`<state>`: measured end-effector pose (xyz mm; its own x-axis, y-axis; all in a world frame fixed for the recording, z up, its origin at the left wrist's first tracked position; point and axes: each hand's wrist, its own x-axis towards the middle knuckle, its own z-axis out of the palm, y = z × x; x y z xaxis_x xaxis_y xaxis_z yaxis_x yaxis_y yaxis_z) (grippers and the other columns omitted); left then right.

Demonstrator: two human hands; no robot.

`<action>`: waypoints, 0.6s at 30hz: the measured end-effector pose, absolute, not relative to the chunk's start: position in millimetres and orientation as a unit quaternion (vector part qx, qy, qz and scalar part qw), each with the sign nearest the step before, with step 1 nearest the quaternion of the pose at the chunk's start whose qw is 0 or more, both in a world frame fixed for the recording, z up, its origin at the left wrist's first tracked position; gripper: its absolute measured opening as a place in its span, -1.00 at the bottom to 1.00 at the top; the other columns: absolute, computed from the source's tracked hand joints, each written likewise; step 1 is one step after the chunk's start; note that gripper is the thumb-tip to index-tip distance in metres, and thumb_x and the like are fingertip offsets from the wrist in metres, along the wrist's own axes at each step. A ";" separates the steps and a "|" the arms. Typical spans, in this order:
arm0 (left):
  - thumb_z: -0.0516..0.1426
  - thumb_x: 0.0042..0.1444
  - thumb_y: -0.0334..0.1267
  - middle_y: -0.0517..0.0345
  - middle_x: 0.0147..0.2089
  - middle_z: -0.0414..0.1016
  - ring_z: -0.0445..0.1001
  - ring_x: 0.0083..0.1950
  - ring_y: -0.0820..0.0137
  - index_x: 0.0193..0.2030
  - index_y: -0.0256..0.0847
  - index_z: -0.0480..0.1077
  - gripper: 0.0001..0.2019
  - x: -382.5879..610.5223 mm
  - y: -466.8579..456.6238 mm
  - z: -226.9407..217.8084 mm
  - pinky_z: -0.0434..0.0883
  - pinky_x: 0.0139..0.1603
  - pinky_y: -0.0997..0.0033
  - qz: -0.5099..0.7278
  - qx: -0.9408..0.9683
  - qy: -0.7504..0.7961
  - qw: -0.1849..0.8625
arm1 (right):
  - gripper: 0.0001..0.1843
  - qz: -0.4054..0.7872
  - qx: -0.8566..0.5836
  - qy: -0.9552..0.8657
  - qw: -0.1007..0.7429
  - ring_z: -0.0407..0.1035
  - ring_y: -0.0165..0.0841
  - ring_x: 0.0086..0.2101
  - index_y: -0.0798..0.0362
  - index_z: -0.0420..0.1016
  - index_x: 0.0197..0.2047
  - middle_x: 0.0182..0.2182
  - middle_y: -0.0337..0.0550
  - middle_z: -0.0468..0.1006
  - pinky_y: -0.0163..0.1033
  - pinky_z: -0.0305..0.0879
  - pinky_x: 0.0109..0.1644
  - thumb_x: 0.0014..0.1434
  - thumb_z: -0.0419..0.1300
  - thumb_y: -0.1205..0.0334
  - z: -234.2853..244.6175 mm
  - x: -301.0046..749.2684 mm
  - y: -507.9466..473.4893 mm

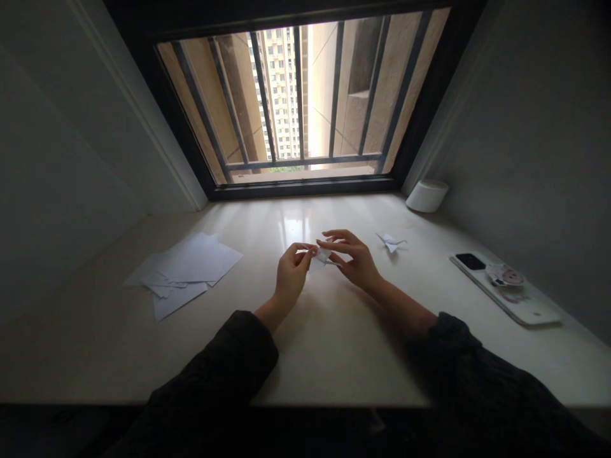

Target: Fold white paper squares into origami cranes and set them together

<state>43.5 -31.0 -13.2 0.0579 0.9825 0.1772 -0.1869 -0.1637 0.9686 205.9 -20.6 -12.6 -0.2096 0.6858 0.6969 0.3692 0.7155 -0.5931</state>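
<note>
Between my two hands, above the middle of the white tabletop, is a small piece of folded white paper (324,255). My left hand (290,275) pinches its left end between thumb and fingertips. From the other side, my right hand (357,262) has its thumb and fingers round the paper, some fingers stretched over the top. The fingers partly hide the paper's shape. A finished folded paper crane (391,242) rests on the table just right of my right hand.
Loose white paper sheets and smaller pieces (198,261) lie piled at left. On the right a phone (534,310) lies with a round cartoon grip (506,275) on its back. A white cup-like object (427,196) stands by the barred window (305,186).
</note>
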 end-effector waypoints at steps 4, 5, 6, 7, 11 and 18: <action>0.21 0.02 -0.12 0.30 -0.58 0.34 0.32 -0.53 0.52 -0.32 -0.20 0.37 -0.80 45.3 -34.3 -10.4 0.28 -0.45 0.49 0.556 0.537 0.378 0.510 | -0.67 0.148 -0.335 -0.761 0.536 0.40 -0.27 -0.14 -0.21 0.51 -0.02 -0.10 -0.11 0.49 -0.09 0.39 -0.11 0.17 0.14 0.30 -15.0 206.7 -21.2; 0.21 0.02 -0.13 0.29 -0.56 0.36 0.32 -0.52 0.52 -0.31 -0.20 0.36 -0.80 45.8 -34.9 -9.7 0.27 -0.45 0.50 0.554 0.539 0.376 0.511 | -0.67 0.146 -0.334 -0.762 0.536 0.40 -0.27 -0.13 -0.20 0.51 -0.02 -0.11 -0.11 0.50 -0.09 0.39 -0.11 0.17 0.15 0.30 -14.9 207.0 -21.7; 0.21 0.02 -0.14 0.28 -0.55 0.38 0.32 -0.51 0.52 -0.31 -0.20 0.37 -0.80 46.2 -35.5 -9.0 0.27 -0.45 0.51 0.554 0.540 0.372 0.513 | -0.67 0.143 -0.334 -0.762 0.535 0.41 -0.27 -0.13 -0.20 0.51 -0.03 -0.13 -0.11 0.51 -0.08 0.39 -0.11 0.16 0.15 0.30 -14.5 207.2 -22.2; 0.21 0.02 -0.15 0.26 -0.52 0.41 0.33 -0.50 0.53 -0.31 -0.20 0.37 -0.81 46.5 -36.0 -8.3 0.28 -0.44 0.52 0.555 0.540 0.367 0.516 | -0.68 0.140 -0.336 -0.762 0.536 0.41 -0.27 -0.15 -0.19 0.52 -0.04 -0.15 -0.11 0.51 -0.08 0.39 -0.11 0.16 0.15 0.30 -14.2 207.3 -22.7; 0.20 0.04 -0.16 0.18 -0.39 0.50 0.43 -0.38 0.48 -0.22 -0.21 0.42 -0.79 46.7 -37.9 -5.1 0.35 -0.34 0.48 0.552 0.546 0.344 0.528 | -0.71 0.123 -0.338 -0.757 0.546 0.41 -0.28 -0.24 -0.14 0.56 -0.11 -0.26 -0.13 0.52 -0.10 0.38 -0.17 0.14 0.14 0.32 -14.9 207.3 -23.8; 0.20 0.05 -0.14 0.13 -0.34 0.54 0.47 -0.34 0.45 -0.15 -0.22 0.45 -0.74 46.4 -42.0 -1.4 0.40 -0.29 0.44 0.539 0.575 0.333 0.518 | -0.82 0.074 -0.357 -0.755 0.546 0.37 -0.31 -0.37 -0.04 0.54 -0.33 -0.43 -0.16 0.48 -0.19 0.31 -0.28 0.15 0.11 0.31 -16.1 207.5 -25.1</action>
<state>46.4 -42.0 -1.4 0.1967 0.9411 0.2752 -0.1765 -0.2421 0.9541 207.5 -25.1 -16.1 -0.1501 0.6194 0.7706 0.4576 0.7345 -0.5012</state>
